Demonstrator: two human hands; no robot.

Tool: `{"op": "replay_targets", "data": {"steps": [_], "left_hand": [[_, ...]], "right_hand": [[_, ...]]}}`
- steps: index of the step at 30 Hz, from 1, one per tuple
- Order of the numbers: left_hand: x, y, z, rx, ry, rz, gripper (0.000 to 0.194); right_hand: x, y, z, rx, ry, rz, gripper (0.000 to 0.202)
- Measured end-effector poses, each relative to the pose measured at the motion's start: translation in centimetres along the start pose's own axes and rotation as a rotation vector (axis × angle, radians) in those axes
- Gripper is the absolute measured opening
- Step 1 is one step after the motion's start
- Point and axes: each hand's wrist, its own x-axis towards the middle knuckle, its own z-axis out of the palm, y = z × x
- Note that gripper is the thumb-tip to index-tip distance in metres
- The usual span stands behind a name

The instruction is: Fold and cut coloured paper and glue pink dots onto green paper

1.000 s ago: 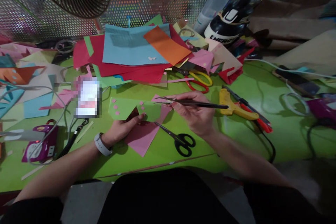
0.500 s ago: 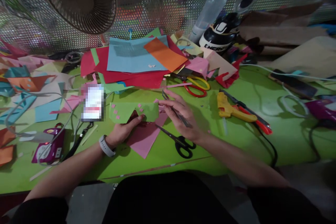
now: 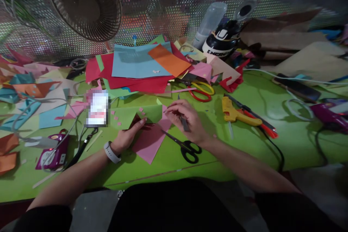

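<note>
My left hand (image 3: 130, 134), with a white watch band on the wrist, grips a green folded paper piece (image 3: 126, 116) by its lower edge, thumb on top. Small pink paper squares (image 3: 116, 118) dot its face. My right hand (image 3: 187, 119) is just off the paper's right end, closed around grey metal tweezers (image 3: 185, 124) that point away from me. Whether its fingertips also pinch a scrap is too small to tell. Below the hands lies a pink paper sheet (image 3: 149, 145), with black-handled scissors (image 3: 190, 151) beside it, their tip at its edge.
A phone (image 3: 97, 108) and a purple device (image 3: 54, 152) with cables lie left. Coloured sheets (image 3: 136, 61) are stacked at the back, below a fan (image 3: 87, 7). Red-and-yellow-handled scissors (image 3: 202, 92) lie near them. A yellow glue gun (image 3: 239, 114) rests at right.
The tweezers have swung more upright in my right hand and their tips have moved away from the green paper. The green paper has tilted a little in my left hand.
</note>
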Motion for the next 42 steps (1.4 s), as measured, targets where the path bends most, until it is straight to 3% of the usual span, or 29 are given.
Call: {"op": "replay_targets", "data": {"steps": [11,17,23,31,38,42], "left_hand": [[0.2,-0.3,0.4,-0.108,0.018,0.039,0.029],[0.0,-0.2,0.2,-0.135,0.014,-0.011,0.029],[-0.3,-0.9,-0.1,-0.175,0.053,-0.118,0.04],[-0.3,0.2,0.9,-0.053,0.139,-0.106,0.044],[-0.1,-0.1,0.5,-0.034,0.072,-0.076,0.04],[0.0,0.1,0.3,-0.102,-0.1,-0.08,0.054]], "right_hand": [[-0.2,-0.3,0.6,0.167,-0.146,0.25,0.035],[-0.2,-0.7,0.6,0.17,-0.16,0.224,0.032],[-0.2,-0.7,0.7,0.092,-0.113,0.115,0.032],[-0.4,-0.9,0.7,0.021,-0.127,0.047,0.028],[-0.5,-0.9,0.8,0.054,-0.127,0.075,0.029],[-0.4,-0.6,0.5,0.095,-0.087,0.146,0.033]]}}
